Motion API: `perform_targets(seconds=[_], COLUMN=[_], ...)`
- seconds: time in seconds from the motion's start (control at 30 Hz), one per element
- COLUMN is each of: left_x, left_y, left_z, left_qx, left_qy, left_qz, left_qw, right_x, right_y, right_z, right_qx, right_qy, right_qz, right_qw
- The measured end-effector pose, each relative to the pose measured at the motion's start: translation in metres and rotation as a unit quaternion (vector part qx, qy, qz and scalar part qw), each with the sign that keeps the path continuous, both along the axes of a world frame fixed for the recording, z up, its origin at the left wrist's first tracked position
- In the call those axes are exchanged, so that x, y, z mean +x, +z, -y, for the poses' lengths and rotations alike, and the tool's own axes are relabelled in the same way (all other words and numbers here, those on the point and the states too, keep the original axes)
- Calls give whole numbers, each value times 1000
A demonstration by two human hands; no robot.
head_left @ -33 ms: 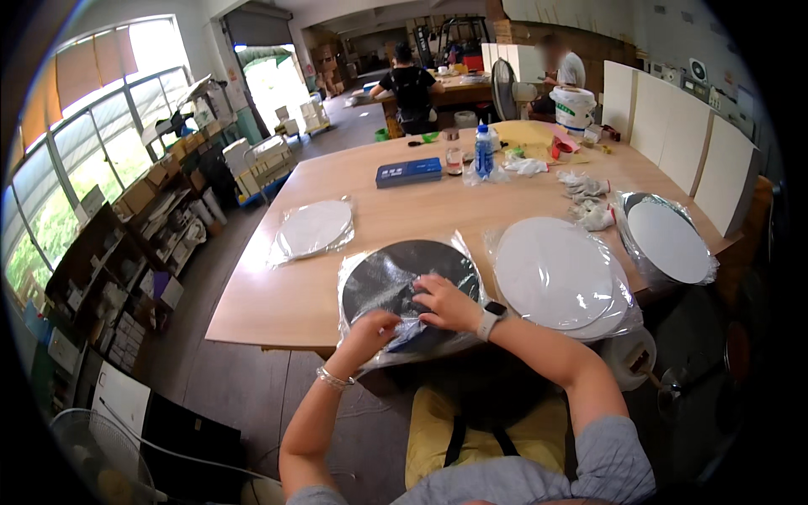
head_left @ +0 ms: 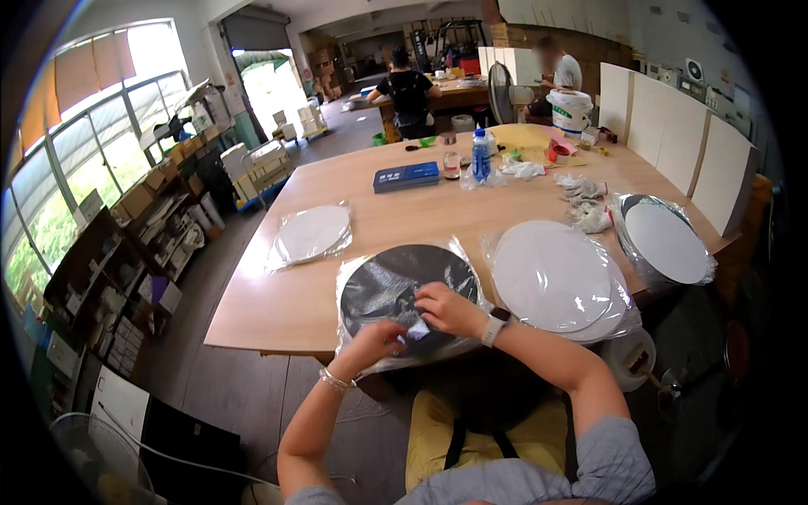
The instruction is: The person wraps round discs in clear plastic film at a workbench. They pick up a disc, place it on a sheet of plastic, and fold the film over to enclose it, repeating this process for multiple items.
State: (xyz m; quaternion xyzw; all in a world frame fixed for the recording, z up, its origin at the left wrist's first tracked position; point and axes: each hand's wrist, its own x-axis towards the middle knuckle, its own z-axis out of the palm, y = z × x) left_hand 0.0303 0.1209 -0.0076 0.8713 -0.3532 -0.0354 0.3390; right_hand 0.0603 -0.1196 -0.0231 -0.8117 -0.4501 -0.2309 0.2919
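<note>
A dark round disc [head_left: 389,282] in a clear plastic bag [head_left: 347,336] lies at the table's near edge, in front of me. My left hand [head_left: 375,342] is at its near left part, fingers curled and pinching the film. My right hand [head_left: 451,310] is over the disc's right half, with bent fingers drawn together on the film. Between the hands, the creased plastic shines. Parts of the disc and bag are hidden under my hands and wrists.
White discs [head_left: 551,273] in clear bags lie to the right, beside a bagged round piece [head_left: 669,244]. Another bagged white disc [head_left: 311,235] is at left. Farther back are a blue box [head_left: 407,177], a blue bottle [head_left: 481,157], gloves [head_left: 587,215] and a white bucket [head_left: 570,111]. Two people sit beyond.
My left hand has shifted slightly right and down. My right hand is a little lower, its fingers closer together. The shine on the film between them has changed.
</note>
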Motion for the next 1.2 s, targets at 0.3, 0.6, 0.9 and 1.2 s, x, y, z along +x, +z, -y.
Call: perform_targets(seconds=[0.3, 0.6, 0.9, 1.2], left_x=[-16, -21, -8, -18], left_y=[-7, 15, 2, 3], left_z=[23, 36, 61, 66], left_qx=[161, 197, 148, 173], left_qy=[25, 25, -40, -20], left_qz=[41, -14, 56, 91], left_qw=[986, 980, 987, 980], right_x=[-39, -74, -88, -92], right_y=[17, 16, 8, 16], right_z=[62, 75, 105, 94], right_qx=[-226, -99, -234, -153], right_qy=[38, -91, -45, -129], right_qz=[-44, -42, -30, -35], right_qw=[972, 990, 971, 979])
